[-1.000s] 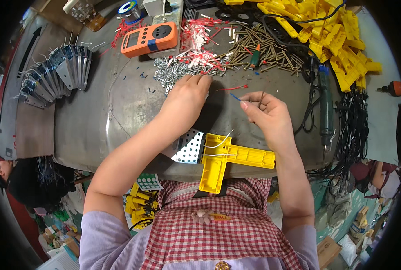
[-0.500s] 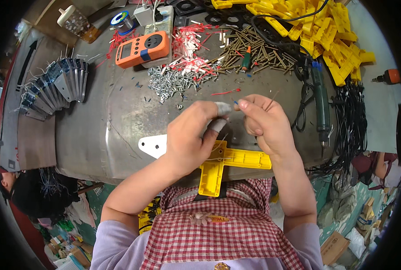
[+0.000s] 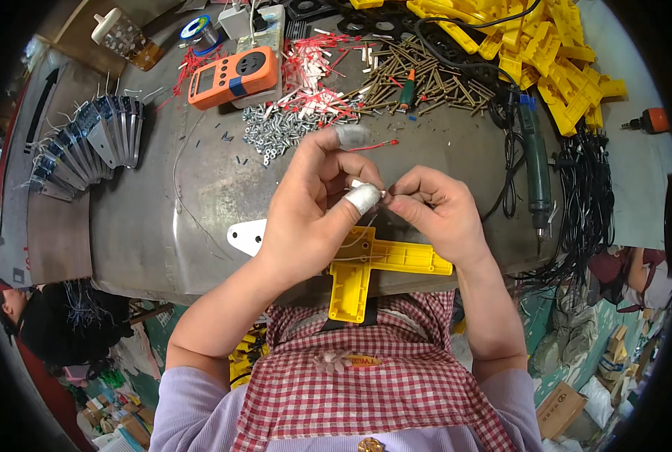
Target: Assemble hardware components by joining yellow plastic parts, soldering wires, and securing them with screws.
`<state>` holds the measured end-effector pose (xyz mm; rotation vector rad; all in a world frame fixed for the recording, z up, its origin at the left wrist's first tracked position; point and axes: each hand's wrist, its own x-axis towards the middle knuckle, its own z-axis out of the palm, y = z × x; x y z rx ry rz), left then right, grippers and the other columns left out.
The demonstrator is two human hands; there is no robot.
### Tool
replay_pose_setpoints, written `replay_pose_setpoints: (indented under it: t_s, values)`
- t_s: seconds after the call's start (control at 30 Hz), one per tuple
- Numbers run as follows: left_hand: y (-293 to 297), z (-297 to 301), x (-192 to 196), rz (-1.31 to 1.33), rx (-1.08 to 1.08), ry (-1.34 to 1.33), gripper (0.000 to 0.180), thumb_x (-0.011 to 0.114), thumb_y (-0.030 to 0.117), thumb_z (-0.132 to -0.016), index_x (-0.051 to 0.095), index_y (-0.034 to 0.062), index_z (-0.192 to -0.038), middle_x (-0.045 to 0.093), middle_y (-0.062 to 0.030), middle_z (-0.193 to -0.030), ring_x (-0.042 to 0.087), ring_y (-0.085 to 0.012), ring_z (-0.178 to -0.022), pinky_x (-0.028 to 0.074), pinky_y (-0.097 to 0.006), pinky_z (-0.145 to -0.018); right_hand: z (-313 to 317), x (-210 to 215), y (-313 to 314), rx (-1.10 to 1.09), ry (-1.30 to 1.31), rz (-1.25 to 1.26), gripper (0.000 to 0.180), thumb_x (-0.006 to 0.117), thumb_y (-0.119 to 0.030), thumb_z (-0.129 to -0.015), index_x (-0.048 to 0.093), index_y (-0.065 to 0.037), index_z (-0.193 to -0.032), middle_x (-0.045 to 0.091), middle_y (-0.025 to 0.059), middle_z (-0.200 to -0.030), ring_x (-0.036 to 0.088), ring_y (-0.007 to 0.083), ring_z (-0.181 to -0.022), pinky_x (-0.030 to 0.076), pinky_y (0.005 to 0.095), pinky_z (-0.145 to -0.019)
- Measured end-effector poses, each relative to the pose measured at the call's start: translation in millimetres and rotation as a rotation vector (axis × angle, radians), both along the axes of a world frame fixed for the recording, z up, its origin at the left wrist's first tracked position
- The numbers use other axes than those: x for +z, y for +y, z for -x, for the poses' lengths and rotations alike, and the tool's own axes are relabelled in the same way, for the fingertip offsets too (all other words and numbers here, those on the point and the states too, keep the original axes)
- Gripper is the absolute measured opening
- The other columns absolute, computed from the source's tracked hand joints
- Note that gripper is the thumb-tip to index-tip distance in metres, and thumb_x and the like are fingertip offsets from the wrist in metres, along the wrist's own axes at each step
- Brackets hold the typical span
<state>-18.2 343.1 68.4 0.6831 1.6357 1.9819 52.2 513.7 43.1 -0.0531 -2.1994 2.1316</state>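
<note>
My left hand (image 3: 306, 207), its thumb and index finger wrapped in whitish tape, pinches a small white piece (image 3: 357, 183) between thumb and fingers, with the taped index finger raised. My right hand (image 3: 441, 215) has thumb and fingertips pressed together at the tip of my left thumb; what they grip is too small to make out. Beneath the hands lies a yellow plastic housing half (image 3: 411, 258), T-shaped and ribbed inside. Thin wires (image 3: 351, 258) run across it and up toward my left thumb. A white plate with holes (image 3: 244, 235) sticks out left of it, partly covered by my left hand.
Beyond the hands are piles of small bolts (image 3: 279, 134), long brass-coloured screws (image 3: 434, 79) and red-wired white parts (image 3: 313, 64). An orange meter (image 3: 232, 77) stands behind. At right are a green electric screwdriver (image 3: 535, 162), black cables (image 3: 588, 188) and yellow housings (image 3: 547, 60).
My right hand has moved down and left to meet my left fingertips. My left index finger has lifted away from the thumb. A white piece now shows in my left hand.
</note>
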Motion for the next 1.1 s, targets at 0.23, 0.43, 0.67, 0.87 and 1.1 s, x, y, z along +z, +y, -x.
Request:
replay_pose_setpoints:
  t_s: [0.23,0.43,0.67,0.87,1.1]
  values:
    - [-1,-3,-11,-0.041,0.041,-0.045,0.055,0.062,-0.003,-0.080,0.032,0.0038,-0.126,0.057,-0.0088,-0.094,0.058,-0.0158,-0.089,0.047,-0.030,-0.082,-12,4,-13,-0.252,0.088,-0.133,0.013,0.071,-0.008,-0.078,0.061,0.000,-0.080,0.060,-0.0004,-0.061,0.050,0.0021,-0.056,0.042,0.0210,-0.051]
    - [-5,-7,-5,0.018,0.078,-0.018,0.054,0.059,-0.006,-0.081,0.032,0.0027,-0.127,0.061,-0.0093,-0.097,0.060,-0.0133,-0.087,0.049,-0.027,-0.080,-11,15,-16,-0.264,0.179,-0.385,0.013,0.070,-0.010,-0.079,0.061,-0.001,-0.077,0.057,0.0042,-0.059,0.052,0.0082,-0.051,0.041,0.0248,-0.049]
    - [-8,-5,-7,0.218,-0.033,0.272,0.053,0.060,-0.009,-0.079,0.038,0.0028,-0.127,0.064,-0.0127,-0.097,0.064,-0.0189,-0.086,0.052,-0.031,-0.079,-7,16,-2,0.103,-0.069,-0.106,0.031,0.057,-0.007,-0.087,0.047,-0.002,-0.116,0.061,0.0053,-0.069,0.057,0.0103,-0.064,0.045,0.0270,-0.062]
    - [-1,12,-15,0.376,0.014,0.579,0.050,0.068,0.003,-0.076,0.047,0.0053,-0.122,0.068,-0.0049,-0.086,0.065,-0.0182,-0.084,0.048,-0.032,-0.081,-4,8,16,0.212,-0.235,0.040,0.045,0.049,-0.001,-0.089,0.036,-0.001,-0.132,0.063,0.0065,-0.077,0.053,0.0080,-0.065,0.042,0.0215,-0.059]
    - [-5,87,-38,0.766,0.359,0.968,0.035,0.070,0.011,-0.074,0.054,0.0058,-0.105,0.064,-0.0083,-0.083,0.060,-0.0292,-0.085,0.047,-0.039,-0.077,2,-15,33,0.055,-0.272,0.182,0.021,0.047,-0.017,-0.096,0.054,-0.001,-0.107,0.057,0.0045,-0.066,0.040,0.0031,-0.054,0.033,0.0177,-0.049]
